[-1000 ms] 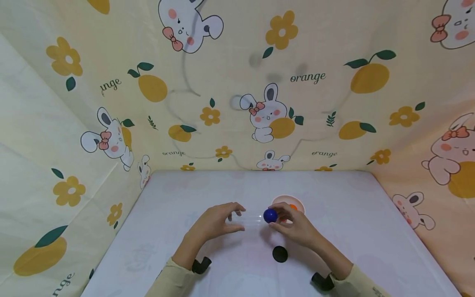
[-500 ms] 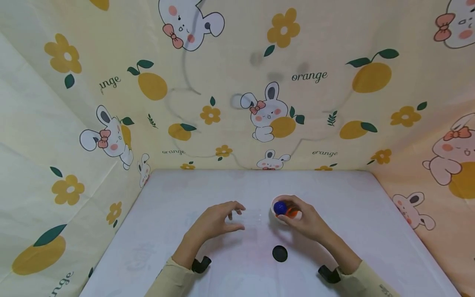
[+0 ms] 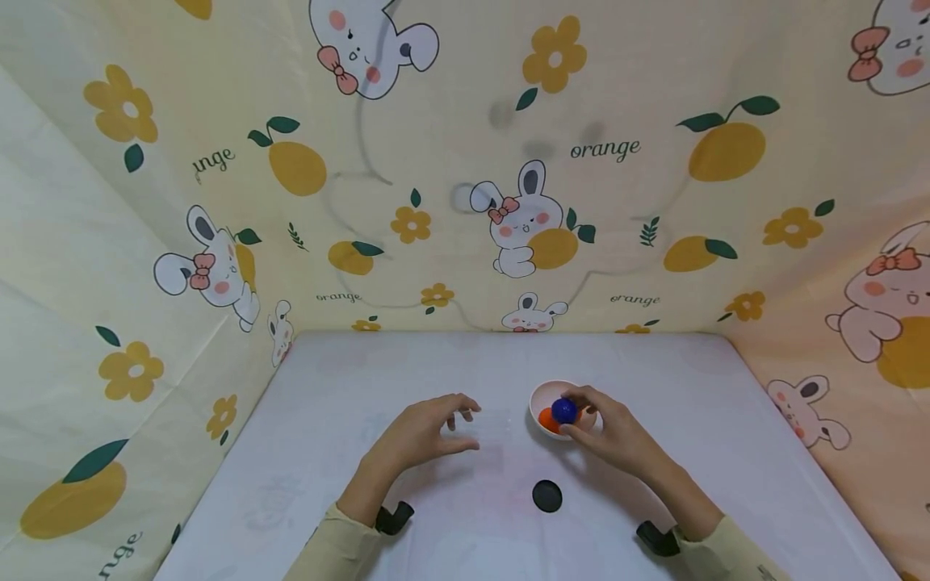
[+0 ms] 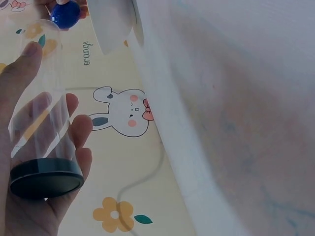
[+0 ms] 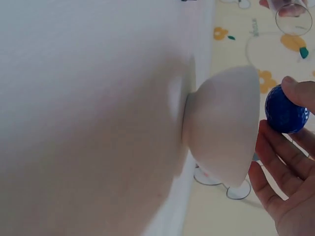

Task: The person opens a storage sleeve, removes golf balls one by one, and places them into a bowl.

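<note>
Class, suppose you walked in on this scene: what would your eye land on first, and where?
The blue ball, pinched in the right hand just over the small pale bowl, which holds an orange ball. Next, the left hand gripping a clear tube with a dark cap, and a black disc on the white table.

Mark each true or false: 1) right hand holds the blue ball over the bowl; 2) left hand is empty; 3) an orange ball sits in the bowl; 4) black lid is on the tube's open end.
1) True: the right hand pinches the blue ball above the bowl.
2) False: the left hand grips a clear tube.
3) True: the orange ball lies inside.
4) False: the black lid lies on the table, apart from the tube.
</note>
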Available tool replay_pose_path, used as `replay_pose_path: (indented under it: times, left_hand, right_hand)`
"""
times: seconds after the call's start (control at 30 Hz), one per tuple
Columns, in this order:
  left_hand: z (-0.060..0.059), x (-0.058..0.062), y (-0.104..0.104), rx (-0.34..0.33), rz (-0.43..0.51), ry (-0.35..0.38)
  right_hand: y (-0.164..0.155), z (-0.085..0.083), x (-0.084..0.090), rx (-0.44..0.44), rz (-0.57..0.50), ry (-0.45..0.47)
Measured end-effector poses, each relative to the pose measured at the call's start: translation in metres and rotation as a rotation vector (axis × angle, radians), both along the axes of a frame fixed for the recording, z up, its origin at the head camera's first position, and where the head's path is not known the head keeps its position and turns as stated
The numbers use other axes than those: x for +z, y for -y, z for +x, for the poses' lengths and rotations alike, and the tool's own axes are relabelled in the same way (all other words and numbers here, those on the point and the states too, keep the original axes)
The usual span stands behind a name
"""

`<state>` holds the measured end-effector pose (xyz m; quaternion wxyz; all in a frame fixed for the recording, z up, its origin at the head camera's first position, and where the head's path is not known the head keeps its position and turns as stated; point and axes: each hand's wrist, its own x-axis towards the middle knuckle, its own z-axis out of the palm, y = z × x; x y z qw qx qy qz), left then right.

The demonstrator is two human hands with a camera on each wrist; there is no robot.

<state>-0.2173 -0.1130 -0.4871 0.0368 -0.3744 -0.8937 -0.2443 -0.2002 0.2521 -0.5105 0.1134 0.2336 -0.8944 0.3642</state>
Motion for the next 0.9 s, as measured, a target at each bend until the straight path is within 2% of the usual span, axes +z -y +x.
replay_pose_path:
  times: [0.3,0.63,0.9]
  left_hand:
    - [-0.002,-0.004,0.001,-0.012,0.021,0.007]
    - [-0.007,-0.012,0.001,-0.017,0.103,-0.106]
    - [-0.011,-0.015,0.004,0.011,0.086,-0.062]
  right_hand:
    - [-0.003,0.001,0.000,0.001,0.024,-0.027]
    - [-0.008,0.003,0.001,-0.034,0.025,-0.016]
    - [-0.016,0.004,0.001,-0.080,0.016,-0.042]
